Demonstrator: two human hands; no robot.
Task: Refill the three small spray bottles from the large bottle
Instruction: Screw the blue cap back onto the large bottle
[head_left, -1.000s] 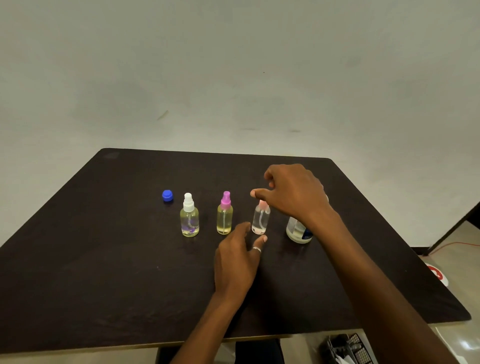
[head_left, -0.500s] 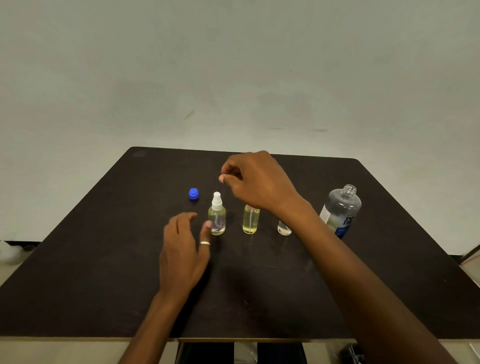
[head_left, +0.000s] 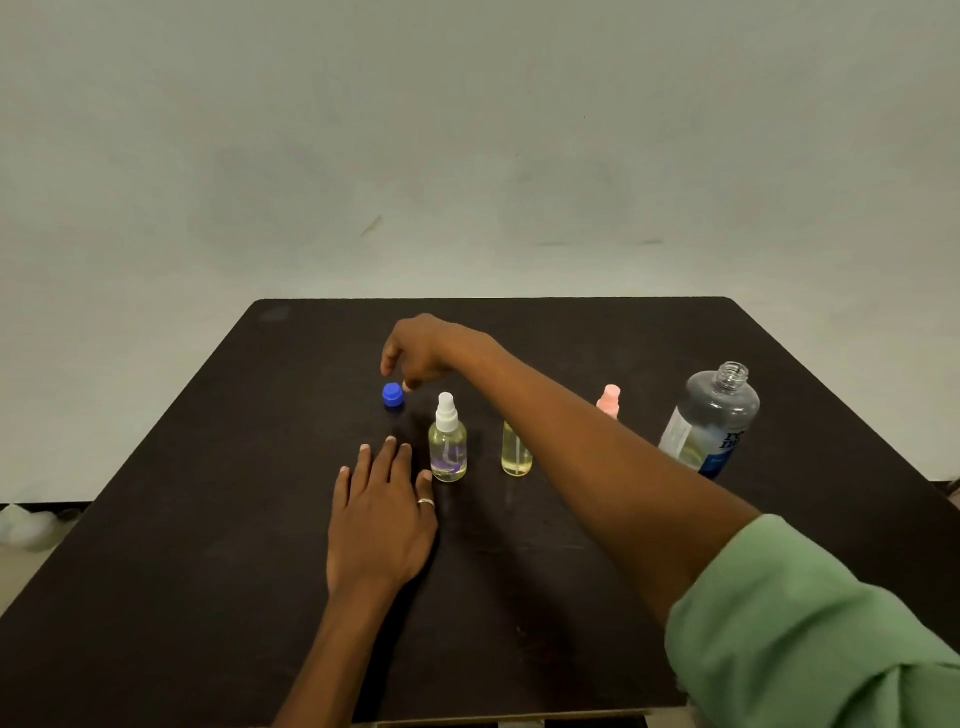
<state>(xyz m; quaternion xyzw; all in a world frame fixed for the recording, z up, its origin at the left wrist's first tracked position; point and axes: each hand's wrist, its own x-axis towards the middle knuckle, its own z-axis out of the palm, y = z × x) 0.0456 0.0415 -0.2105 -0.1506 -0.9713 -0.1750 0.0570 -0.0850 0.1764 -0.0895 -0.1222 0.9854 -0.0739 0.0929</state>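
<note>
Nearest, a green sleeve (head_left: 810, 623) covers the right upper arm, and the bare forearm crosses the dark table (head_left: 156, 571). Three small spray bottles stand upright in a row, nozzles up: the white-capped bottle (head_left: 448, 441), the middle bottle (head_left: 517, 451), whose top the forearm hides, and the pink-capped bottle (head_left: 609, 399), mostly hidden behind it. The large bottle (head_left: 711, 421) stands at the row's right end, its neck open and upward. Its blue cap (head_left: 392, 395) lies farther back on the left.

The left hand (head_left: 382, 514) rests flat, fingers straight, just beside the white-capped bottle. The right hand (head_left: 426, 353) hovers over the blue cap, fingers loosely curled downward, grasping nothing; whether they touch the cap is unclear.
</note>
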